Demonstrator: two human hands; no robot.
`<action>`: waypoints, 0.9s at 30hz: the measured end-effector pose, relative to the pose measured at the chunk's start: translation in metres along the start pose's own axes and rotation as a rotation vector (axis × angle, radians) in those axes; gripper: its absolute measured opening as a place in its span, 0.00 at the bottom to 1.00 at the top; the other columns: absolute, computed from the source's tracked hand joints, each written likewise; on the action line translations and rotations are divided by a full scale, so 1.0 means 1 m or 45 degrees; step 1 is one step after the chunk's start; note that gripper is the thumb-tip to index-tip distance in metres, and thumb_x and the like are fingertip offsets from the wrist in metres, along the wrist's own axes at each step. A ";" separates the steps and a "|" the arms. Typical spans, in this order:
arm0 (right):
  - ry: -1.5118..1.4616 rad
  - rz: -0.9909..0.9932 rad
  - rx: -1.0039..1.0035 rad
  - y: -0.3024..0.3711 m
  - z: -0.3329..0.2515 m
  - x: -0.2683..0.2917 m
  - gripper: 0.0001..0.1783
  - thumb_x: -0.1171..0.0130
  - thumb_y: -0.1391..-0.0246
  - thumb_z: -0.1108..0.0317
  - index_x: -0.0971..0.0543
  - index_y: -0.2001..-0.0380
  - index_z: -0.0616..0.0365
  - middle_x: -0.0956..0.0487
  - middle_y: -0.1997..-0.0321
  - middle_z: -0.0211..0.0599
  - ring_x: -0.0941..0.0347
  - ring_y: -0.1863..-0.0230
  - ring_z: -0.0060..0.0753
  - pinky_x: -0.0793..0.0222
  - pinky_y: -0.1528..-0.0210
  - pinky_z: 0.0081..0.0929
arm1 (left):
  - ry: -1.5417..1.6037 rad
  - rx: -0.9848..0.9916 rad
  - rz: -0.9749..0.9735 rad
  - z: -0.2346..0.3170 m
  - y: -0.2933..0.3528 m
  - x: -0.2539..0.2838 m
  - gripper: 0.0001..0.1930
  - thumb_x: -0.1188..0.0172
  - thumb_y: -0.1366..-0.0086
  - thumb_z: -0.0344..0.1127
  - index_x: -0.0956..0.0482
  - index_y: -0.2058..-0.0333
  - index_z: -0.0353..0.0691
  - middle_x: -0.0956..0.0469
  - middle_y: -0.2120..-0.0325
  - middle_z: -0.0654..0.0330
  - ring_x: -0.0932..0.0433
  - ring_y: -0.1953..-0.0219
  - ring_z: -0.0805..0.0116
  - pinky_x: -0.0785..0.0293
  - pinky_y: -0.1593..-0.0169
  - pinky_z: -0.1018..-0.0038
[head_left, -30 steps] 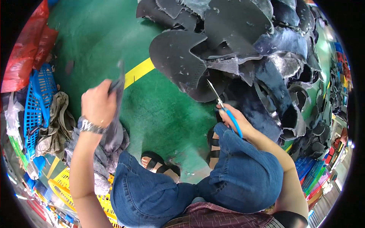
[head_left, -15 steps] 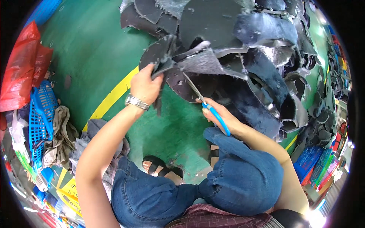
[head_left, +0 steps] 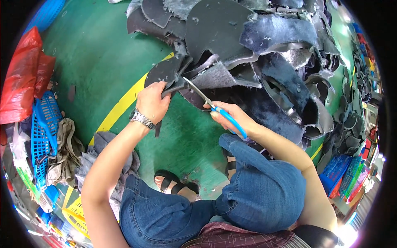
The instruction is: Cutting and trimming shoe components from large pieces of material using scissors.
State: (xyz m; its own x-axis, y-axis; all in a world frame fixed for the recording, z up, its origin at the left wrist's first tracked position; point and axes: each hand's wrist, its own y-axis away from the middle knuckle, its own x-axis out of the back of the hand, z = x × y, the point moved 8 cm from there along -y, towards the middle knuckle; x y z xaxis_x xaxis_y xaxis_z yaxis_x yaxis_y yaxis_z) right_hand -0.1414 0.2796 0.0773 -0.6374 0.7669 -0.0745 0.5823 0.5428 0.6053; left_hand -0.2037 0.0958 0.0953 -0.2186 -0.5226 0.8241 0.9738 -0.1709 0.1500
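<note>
My left hand is closed on the edge of a dark grey piece of fleece-backed sheet material at the near left of a big heap. A strip of it hangs below my fingers. In my right hand are scissors with blue handles and metal blades. Their tips touch or nearly touch the piece beside my left fingers; I cannot tell whether the blades are around the material. Dark and bluish-grey cut pieces lie overlapped in the heap ahead, smooth on one side and fuzzy on the other.
A blue plastic basket, a red bag and crumpled cloths stand on my left, with a yellow crate nearer. Yellow tape crosses the green floor. More dark pieces and blue baskets lie to the right.
My left hand has shifted slightly left and down with the piece. My right hand and the scissors have moved left, bringing the tips closer to the left fingers.
</note>
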 end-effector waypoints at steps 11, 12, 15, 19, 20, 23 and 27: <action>0.420 0.093 -0.025 0.018 0.016 0.004 0.26 0.48 0.54 0.49 0.33 0.53 0.49 0.26 0.71 0.39 0.28 0.69 0.35 0.35 0.64 0.29 | -0.005 -0.014 -0.288 0.008 0.020 -0.009 0.10 0.47 0.53 0.36 0.31 0.77 0.34 0.28 0.77 0.48 0.29 0.70 0.49 0.33 0.66 0.60; 0.424 0.086 -0.023 0.019 0.019 0.003 0.26 0.48 0.54 0.49 0.33 0.53 0.49 0.26 0.72 0.39 0.29 0.69 0.34 0.35 0.65 0.29 | -0.008 0.016 -0.305 0.007 0.022 -0.010 0.10 0.47 0.53 0.36 0.31 0.78 0.34 0.28 0.77 0.48 0.29 0.70 0.49 0.34 0.66 0.60; 0.380 0.065 -0.007 0.019 0.026 0.000 0.27 0.48 0.54 0.49 0.33 0.53 0.52 0.27 0.73 0.39 0.30 0.71 0.30 0.36 0.66 0.27 | 0.000 0.040 -0.357 0.007 0.028 -0.011 0.10 0.47 0.53 0.36 0.31 0.78 0.34 0.28 0.77 0.48 0.29 0.70 0.49 0.34 0.66 0.60; 0.304 0.068 0.098 0.019 0.022 -0.003 0.26 0.48 0.52 0.52 0.32 0.53 0.55 0.32 0.77 0.34 0.36 0.74 0.24 0.38 0.69 0.23 | -0.048 -0.025 -0.322 0.009 0.035 -0.013 0.10 0.45 0.54 0.35 0.29 0.74 0.36 0.28 0.76 0.48 0.29 0.71 0.49 0.33 0.68 0.62; 0.267 0.116 0.165 0.020 0.019 -0.001 0.25 0.48 0.52 0.53 0.33 0.53 0.55 0.36 0.81 0.29 0.40 0.77 0.20 0.40 0.72 0.21 | -0.062 -0.016 -0.341 0.007 0.037 -0.014 0.10 0.45 0.54 0.36 0.30 0.75 0.36 0.28 0.77 0.48 0.29 0.71 0.48 0.33 0.67 0.62; 0.368 0.136 0.209 0.035 0.020 0.010 0.23 0.47 0.53 0.57 0.32 0.54 0.56 0.36 0.80 0.29 0.40 0.76 0.20 0.40 0.72 0.21 | -0.076 0.053 -0.362 -0.012 0.045 -0.001 0.12 0.46 0.54 0.37 0.29 0.73 0.35 0.28 0.75 0.47 0.29 0.70 0.48 0.33 0.67 0.61; 0.284 0.157 -0.056 0.070 0.046 0.023 0.23 0.47 0.54 0.60 0.32 0.54 0.56 0.34 0.78 0.30 0.39 0.76 0.20 0.39 0.72 0.21 | -0.450 0.315 -0.239 -0.061 0.039 0.067 0.10 0.47 0.56 0.35 0.28 0.74 0.35 0.28 0.78 0.46 0.29 0.73 0.47 0.33 0.69 0.60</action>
State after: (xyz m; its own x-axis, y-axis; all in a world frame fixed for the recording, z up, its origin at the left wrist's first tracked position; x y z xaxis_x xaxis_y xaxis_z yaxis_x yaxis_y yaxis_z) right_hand -0.0922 0.3510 0.0810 -0.6610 0.7296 0.1757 0.6434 0.4305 0.6330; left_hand -0.1847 0.0027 0.1230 -0.3999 -0.1776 0.8992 0.9143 -0.0085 0.4049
